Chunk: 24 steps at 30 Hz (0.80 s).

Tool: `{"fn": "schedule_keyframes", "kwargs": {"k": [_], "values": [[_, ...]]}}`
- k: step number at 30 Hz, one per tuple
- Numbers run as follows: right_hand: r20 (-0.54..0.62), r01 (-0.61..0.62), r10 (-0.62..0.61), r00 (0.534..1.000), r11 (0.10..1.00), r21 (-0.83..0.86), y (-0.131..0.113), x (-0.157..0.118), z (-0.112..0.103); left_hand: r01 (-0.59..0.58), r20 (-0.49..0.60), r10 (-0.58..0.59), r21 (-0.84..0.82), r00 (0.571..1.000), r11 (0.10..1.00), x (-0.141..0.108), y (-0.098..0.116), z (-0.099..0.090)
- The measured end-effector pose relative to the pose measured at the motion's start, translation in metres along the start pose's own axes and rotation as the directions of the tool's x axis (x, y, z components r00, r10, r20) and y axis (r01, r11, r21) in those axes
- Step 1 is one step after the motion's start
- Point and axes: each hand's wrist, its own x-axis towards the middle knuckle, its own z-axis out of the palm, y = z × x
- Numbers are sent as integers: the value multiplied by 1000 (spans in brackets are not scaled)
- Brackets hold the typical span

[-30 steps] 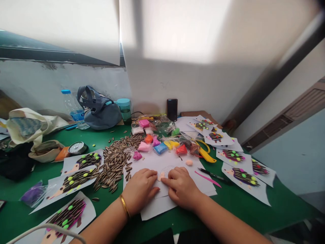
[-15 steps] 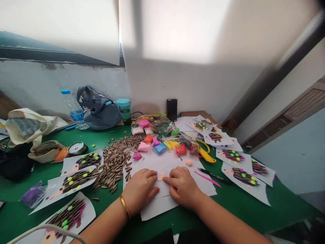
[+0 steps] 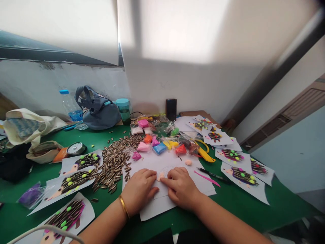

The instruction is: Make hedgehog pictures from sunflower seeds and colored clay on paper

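Observation:
On a sheet of white paper (image 3: 149,162) a small flat piece of peach clay (image 3: 160,176) lies at the edge of a dotted, rounded drawing (image 3: 166,169). My right hand (image 3: 181,186) presses the clay with its outstretched index finger; the thumb is apart and the other fingers are bent. My left hand (image 3: 141,186), a gold bracelet on its wrist, rests on the paper left of the clay. Its fingers are stretched out, holding nothing. A peach clay lump (image 3: 188,162) lies beyond my right hand. Part of the drawing is hidden under that hand.
Striped sunflower seeds (image 3: 114,162) are heaped to the left. Bagged coloured clay (image 3: 159,148) lies behind the paper. On the right are a pen (image 3: 210,173), a pink clay tool (image 3: 207,178) and yellow-handled scissors (image 3: 207,156). Seed hedgehog pictures (image 3: 247,179) flank both sides.
My right index finger has shifted slightly left and down on the peach clay. My left hand has stayed almost still. The whole view has drifted a little.

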Motion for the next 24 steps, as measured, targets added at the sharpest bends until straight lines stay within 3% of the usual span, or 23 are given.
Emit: {"fn": "schedule_keyframes", "kwargs": {"k": [13, 20, 24], "values": [[82, 36, -33, 996, 999, -34, -7, 4, -4, 8, 15, -8, -12, 1000, 1000, 1, 0, -1], [25, 24, -24, 999, 999, 31, -3, 3, -4, 0, 2, 0, -20, 1000, 1000, 0, -1, -1], [60, 38, -39, 997, 999, 22, -3, 2, -4, 13, 5, -12, -28, 1000, 1000, 1, -1, -2]]}}
